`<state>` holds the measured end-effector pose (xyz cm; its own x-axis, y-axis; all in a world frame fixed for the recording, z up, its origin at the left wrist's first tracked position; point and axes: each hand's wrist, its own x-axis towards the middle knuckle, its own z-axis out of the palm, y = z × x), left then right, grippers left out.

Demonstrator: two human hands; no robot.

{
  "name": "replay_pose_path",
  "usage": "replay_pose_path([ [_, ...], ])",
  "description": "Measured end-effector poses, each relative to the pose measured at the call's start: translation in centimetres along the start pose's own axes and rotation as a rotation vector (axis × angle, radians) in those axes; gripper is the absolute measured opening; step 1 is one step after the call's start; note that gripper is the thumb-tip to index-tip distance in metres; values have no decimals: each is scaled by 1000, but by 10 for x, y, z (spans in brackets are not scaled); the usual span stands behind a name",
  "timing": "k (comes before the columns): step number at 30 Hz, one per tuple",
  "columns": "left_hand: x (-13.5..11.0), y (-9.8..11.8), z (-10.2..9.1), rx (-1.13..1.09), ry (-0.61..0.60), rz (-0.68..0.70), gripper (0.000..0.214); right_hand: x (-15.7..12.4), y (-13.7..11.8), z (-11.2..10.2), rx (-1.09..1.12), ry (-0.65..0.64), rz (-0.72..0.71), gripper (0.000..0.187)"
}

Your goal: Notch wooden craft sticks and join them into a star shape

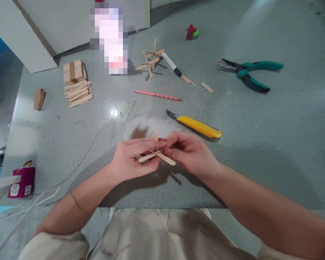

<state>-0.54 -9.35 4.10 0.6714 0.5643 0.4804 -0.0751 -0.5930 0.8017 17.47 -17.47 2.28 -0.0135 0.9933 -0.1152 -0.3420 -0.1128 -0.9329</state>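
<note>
Near the table's front edge, my left hand (137, 155) is closed around crossed wooden craft sticks (166, 159), which spread out like a star. Opposite it, my right hand (191, 151) pinches at the point where the sticks meet; its fingertips touch the left fingers and hide the joint. One stick points away from me and two angle toward me. Just beyond my right hand lies a yellow utility knife (199, 126), its blade end to the left. Pale dust (162, 124) with a brown smudge covers the tabletop behind my fingers.
Farther back lie a red pencil (158, 95), a clear set square (128, 112), two stick stars (148, 63) and a white-handled craft knife (172, 63). Stacked craft sticks (77, 94) are at left, green-handled pliers (257, 72) at right. A purple box (21, 182) sits near the left edge.
</note>
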Motion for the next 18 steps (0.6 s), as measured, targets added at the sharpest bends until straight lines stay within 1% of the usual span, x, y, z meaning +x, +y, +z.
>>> replay_pose_path([
  [4, 2, 0, -1, 33, -1, -9, 36, 0, 5, -1, 27, 1, 1, 25],
  [8, 3, 2, -3, 113, 2, 5, 30, 2, 5, -1, 54, 11, 28, 31],
  [10, 4, 3, -4, 122, -15, -28, 25, 3, 1, -1, 28, -7, 36, 31],
  [12, 4, 4, -5, 135, -42, -71, 23, 3, -4, -2, -46, -14, 30, 27],
  [14, 3, 5, -5, 146, -54, -86, 29, 4, -8, -2, -83, 0, 14, 22],
  [16, 2, 4, -4, 155, -45, -93, 37, 5, -8, -2, -25, 11, 4, 23],
  [18, 1, 3, -2, 178, -7, -99, 37, 6, -7, -2, 55, 11, 33, 25],
])
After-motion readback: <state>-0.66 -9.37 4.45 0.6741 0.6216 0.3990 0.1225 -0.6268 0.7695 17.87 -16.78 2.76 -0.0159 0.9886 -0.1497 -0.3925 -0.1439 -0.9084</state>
